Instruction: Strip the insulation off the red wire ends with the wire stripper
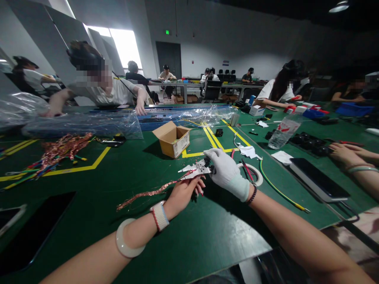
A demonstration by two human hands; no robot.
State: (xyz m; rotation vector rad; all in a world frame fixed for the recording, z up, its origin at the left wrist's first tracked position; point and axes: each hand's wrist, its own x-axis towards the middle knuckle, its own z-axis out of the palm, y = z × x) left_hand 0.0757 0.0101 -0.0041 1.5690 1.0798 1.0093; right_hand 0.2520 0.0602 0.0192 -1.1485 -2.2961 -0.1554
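My right hand (226, 173), in a white glove, is closed around a pair of wire strippers (197, 169) with a silver, notched head. Bare and closed, my left hand (183, 194) grips a red wire (189, 173) just below the jaws. From that wire a loose bundle of frayed copper strands (145, 193) trails left over the green table. The wire passes at the tool's jaws; whether they bite on it I cannot tell. Just beyond my hands stands an open cardboard box (173, 140).
A heap of stripped copper wires (65, 152) lies at left, near a dark phone (35, 228). To the right are a tape roll (251, 173), a green-yellow cable (281, 191), a power bank (318, 179) and a plastic bottle (284, 130). A co-worker's hands (352, 154) rest at far right.
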